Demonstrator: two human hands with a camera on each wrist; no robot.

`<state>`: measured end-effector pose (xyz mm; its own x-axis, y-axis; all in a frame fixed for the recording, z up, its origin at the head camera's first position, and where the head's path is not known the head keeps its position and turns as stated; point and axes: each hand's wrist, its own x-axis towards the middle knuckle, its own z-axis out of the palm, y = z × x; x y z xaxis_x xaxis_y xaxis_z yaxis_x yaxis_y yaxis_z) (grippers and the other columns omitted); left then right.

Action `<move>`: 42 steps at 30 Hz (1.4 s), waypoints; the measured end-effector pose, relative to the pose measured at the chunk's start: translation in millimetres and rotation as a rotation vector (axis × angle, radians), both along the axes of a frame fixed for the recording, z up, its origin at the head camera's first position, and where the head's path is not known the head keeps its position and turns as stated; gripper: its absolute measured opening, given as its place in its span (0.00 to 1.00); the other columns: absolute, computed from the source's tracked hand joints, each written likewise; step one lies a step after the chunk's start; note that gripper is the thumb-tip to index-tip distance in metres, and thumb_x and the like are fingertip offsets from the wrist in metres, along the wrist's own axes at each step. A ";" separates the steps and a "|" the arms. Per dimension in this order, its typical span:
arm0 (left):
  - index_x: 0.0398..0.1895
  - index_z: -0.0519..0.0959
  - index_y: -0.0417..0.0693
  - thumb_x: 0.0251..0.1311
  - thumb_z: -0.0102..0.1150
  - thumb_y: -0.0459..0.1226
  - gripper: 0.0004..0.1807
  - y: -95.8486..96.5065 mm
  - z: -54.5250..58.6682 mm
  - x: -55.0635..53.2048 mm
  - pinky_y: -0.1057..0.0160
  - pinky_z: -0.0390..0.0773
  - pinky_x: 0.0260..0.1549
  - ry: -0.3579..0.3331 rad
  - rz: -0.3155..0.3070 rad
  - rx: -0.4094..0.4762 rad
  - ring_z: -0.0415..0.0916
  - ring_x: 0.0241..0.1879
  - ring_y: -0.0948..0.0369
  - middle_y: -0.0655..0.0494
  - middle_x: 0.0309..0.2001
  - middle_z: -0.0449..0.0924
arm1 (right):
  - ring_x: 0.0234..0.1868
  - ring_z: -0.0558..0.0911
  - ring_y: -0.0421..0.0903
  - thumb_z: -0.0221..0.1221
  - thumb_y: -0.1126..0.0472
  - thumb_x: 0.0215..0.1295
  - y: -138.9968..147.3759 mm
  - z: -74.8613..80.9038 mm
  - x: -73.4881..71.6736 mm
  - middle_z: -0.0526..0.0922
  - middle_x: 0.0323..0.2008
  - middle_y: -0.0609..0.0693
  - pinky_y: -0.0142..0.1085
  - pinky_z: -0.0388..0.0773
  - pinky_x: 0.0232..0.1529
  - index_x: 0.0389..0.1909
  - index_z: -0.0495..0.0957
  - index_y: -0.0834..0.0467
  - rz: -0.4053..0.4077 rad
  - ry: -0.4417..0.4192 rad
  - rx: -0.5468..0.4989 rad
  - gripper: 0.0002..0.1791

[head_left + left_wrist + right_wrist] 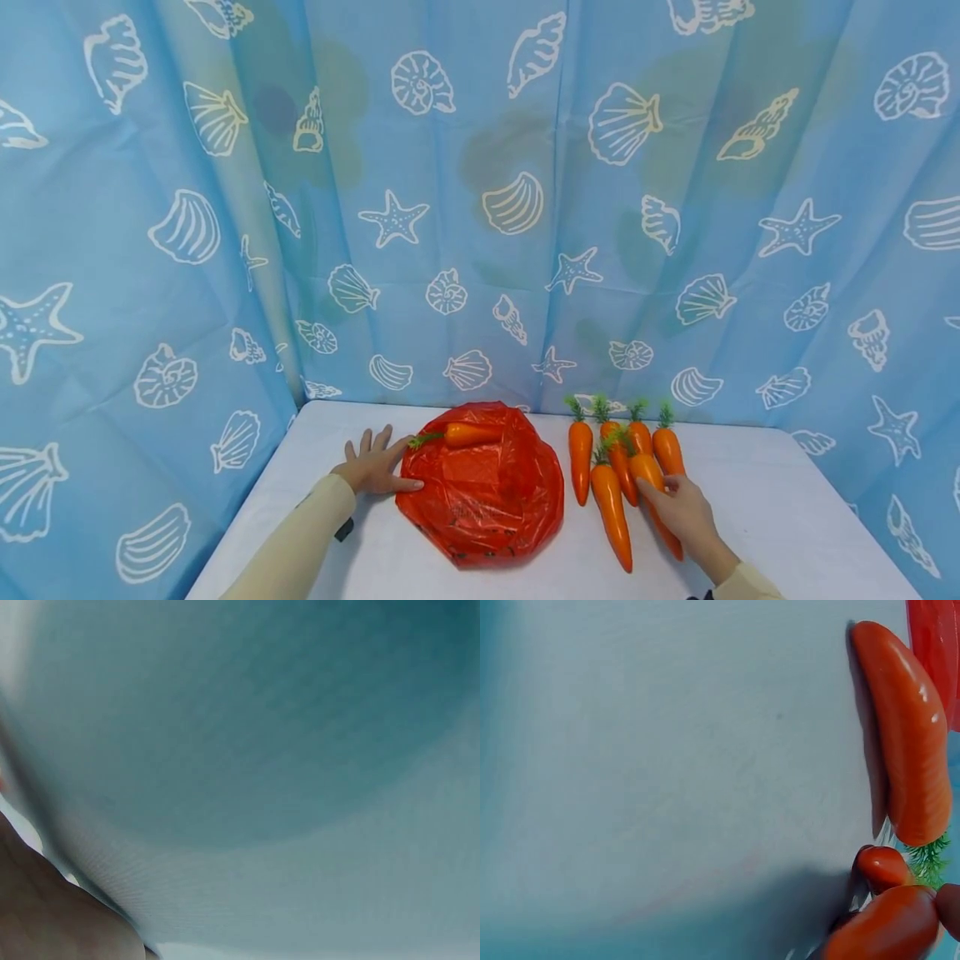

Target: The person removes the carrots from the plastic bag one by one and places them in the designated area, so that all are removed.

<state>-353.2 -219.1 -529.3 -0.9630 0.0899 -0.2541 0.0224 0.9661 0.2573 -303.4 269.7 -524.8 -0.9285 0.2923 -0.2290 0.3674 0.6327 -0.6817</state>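
Note:
A red plastic bag [480, 500] is spread out on the white table, and one orange carrot [472, 433] with a green top lies at its back part. My left hand [375, 471] rests at the bag's left edge, fingers spread and thumb on the plastic. My right hand [686, 512] pinches a carrot [647, 471] between thumb and fingers, near its thick upper end. In the right wrist view a fingertip [950, 907] presses this carrot [889, 926]. Another carrot [612, 517] lies just left of it.
Several more carrots, among them a leftmost one [580, 458] and a rightmost one [667, 450], lie behind on the white table [780, 517]. A blue curtain [465, 333] with white shell prints hangs along the back and left side.

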 end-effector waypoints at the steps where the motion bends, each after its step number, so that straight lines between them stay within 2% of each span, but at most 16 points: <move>1: 0.76 0.58 0.68 0.42 0.64 0.71 0.55 0.2 0.3 0.1 0.27 0.35 0.69 -0.002 0.002 0.003 0.38 0.76 0.34 0.45 0.79 0.46 | 0.44 0.75 0.59 0.59 0.38 0.66 0.4 -0.7 -0.1 0.70 0.55 0.75 0.42 0.85 0.44 0.61 0.62 0.76 -0.002 -0.001 0.003 0.45; 9: 0.76 0.57 0.69 0.41 0.65 0.71 0.56 -0.3 -3.9 -1.1 0.26 0.36 0.69 -0.004 0.004 0.005 0.38 0.76 0.33 0.45 0.80 0.45 | 0.43 0.75 0.58 0.63 0.40 0.63 2.0 -2.9 5.8 0.71 0.49 0.72 0.40 0.84 0.39 0.58 0.61 0.76 0.007 -0.025 -0.048 0.45; 15: 0.76 0.57 0.69 0.42 0.65 0.71 0.56 -0.5 -3.5 -2.8 0.26 0.36 0.69 -0.002 0.001 0.010 0.37 0.76 0.34 0.45 0.80 0.45 | 0.33 0.75 0.51 0.66 0.38 0.59 5.2 -1.5 9.4 0.74 0.39 0.64 0.33 0.79 0.30 0.52 0.66 0.73 0.007 -0.006 -0.031 0.42; 20: 0.76 0.57 0.69 0.42 0.65 0.70 0.55 0.2 -2.3 -0.9 0.26 0.36 0.68 0.001 -0.002 0.004 0.38 0.76 0.33 0.45 0.79 0.46 | 0.31 0.75 0.49 0.66 0.39 0.59 7.4 -2.1 10.7 0.74 0.35 0.62 0.32 0.77 0.28 0.50 0.68 0.74 0.005 -0.026 -0.032 0.41; 27: 0.76 0.59 0.68 0.40 0.65 0.72 0.56 0.3 -3.5 0.2 0.25 0.37 0.67 0.015 -0.010 0.008 0.39 0.75 0.32 0.43 0.79 0.47 | 0.32 0.74 0.49 0.66 0.39 0.60 9.7 -1.4 11.5 0.75 0.36 0.63 0.32 0.77 0.29 0.50 0.68 0.73 0.014 -0.016 -0.023 0.40; 32: 0.76 0.58 0.68 0.41 0.64 0.72 0.56 0.8 -3.2 0.1 0.25 0.37 0.68 0.010 -0.009 0.000 0.39 0.75 0.32 0.44 0.79 0.46 | 0.32 0.74 0.49 0.65 0.36 0.59 13.7 2.8 15.1 0.75 0.37 0.63 0.33 0.78 0.30 0.52 0.66 0.73 0.036 -0.016 -0.013 0.44; 37: 0.76 0.58 0.69 0.40 0.64 0.72 0.57 0.3 -4.9 -3.6 0.26 0.34 0.68 -0.002 0.000 0.010 0.37 0.76 0.33 0.45 0.80 0.45 | 0.30 0.74 0.48 0.65 0.29 0.52 22.8 5.3 14.2 0.76 0.36 0.61 0.34 0.77 0.29 0.55 0.66 0.72 0.064 0.014 0.030 0.52; 40: 0.76 0.58 0.69 0.39 0.64 0.73 0.58 -0.4 -8.4 -5.6 0.26 0.31 0.68 -0.004 0.007 0.024 0.35 0.76 0.33 0.45 0.80 0.44 | 0.32 0.75 0.48 0.66 0.26 0.47 29.1 7.9 11.3 0.77 0.42 0.64 0.35 0.80 0.31 0.58 0.65 0.71 0.100 0.054 0.054 0.56; 42: 0.76 0.57 0.69 0.38 0.64 0.73 0.58 -0.7 -10.6 -6.4 0.27 0.29 0.68 -0.010 0.015 0.028 0.34 0.77 0.34 0.46 0.80 0.43 | 0.37 0.76 0.50 0.66 0.28 0.49 33.2 11.3 9.5 0.76 0.49 0.67 0.37 0.83 0.34 0.61 0.64 0.70 0.145 0.085 0.054 0.56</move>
<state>-359.6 -219.8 -539.9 -0.9618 0.0830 -0.2609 0.0055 0.9586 0.2847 -293.9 302.9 -513.6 -0.9772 0.1636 -0.1350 0.2117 0.7117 -0.6699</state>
